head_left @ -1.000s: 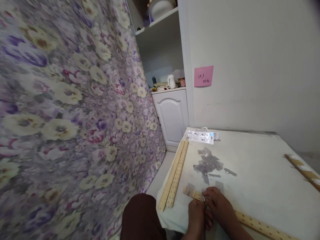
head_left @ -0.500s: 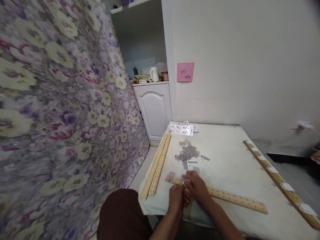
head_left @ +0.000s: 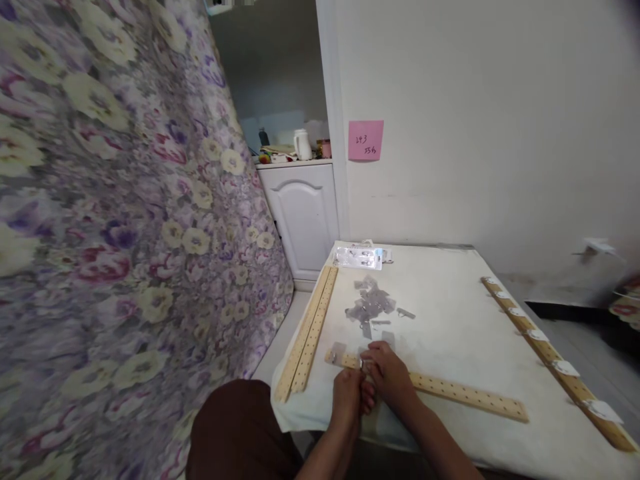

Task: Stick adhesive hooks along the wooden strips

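My left hand and my right hand meet at the near edge of a white-covered table. Both are closed in a pinch over the left end of a perforated wooden strip that lies across the table front. A small metal piece shows between the fingertips, too small to name. A scatter of small grey metal clips lies just beyond my hands.
Two more perforated strips lie along the table's left edge. Another strip with white tags runs down the right side. A clear packet sits at the far edge. Floral fabric fills the left; a white cupboard stands behind.
The view has swung right and pulled back, bringing the right-hand strip into sight. My hands stay together on the strip's left end.
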The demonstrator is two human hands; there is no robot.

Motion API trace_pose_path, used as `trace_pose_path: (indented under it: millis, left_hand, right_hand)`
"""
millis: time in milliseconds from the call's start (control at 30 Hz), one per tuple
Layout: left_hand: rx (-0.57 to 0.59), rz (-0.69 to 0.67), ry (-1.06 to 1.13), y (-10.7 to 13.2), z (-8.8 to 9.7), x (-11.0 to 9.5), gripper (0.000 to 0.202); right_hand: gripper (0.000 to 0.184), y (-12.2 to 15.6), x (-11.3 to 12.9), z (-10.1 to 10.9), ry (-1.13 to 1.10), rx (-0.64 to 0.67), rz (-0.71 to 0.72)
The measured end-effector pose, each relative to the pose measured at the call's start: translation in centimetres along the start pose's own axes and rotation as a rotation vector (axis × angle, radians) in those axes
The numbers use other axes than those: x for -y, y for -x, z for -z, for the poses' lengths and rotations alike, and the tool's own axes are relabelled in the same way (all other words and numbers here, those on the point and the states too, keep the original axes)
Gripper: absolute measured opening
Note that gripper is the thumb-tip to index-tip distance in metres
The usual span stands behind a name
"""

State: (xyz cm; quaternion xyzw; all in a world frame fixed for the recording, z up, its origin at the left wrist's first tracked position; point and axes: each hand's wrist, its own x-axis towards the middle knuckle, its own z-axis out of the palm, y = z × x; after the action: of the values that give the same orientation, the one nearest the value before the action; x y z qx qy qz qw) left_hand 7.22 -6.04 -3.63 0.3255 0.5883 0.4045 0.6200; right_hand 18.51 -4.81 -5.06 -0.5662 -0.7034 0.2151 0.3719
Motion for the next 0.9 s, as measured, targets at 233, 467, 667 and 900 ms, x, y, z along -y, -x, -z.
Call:
trace_pose_path:
  millis: [233,467,667,900]
  left_hand:
    - [0.0,0.006,-0.02,-0.36,0.01,0.06,0.024]
    - [-0.004,0.011,-0.029,-0.29,-0.04,0.03,0.024]
    - [0.009,0.008,-0.058,-0.52,0.02,0.08,0.027]
    - [0.013,-0.005,-0.074,-0.13,-0.03,-0.23,0.031]
  right_hand:
    - [0.031,-0.24,0.48,0.17,0.065,0.039,-0.021]
    - [0.029,-0.26,0.35,0.06,0.092,0.05,-0.009]
    - [0.031,-0.29,0.43,-0.08,0.151,0.069,0.022]
    - [0.031,-0.57,0.25,-0.29,0.142,0.076,0.03]
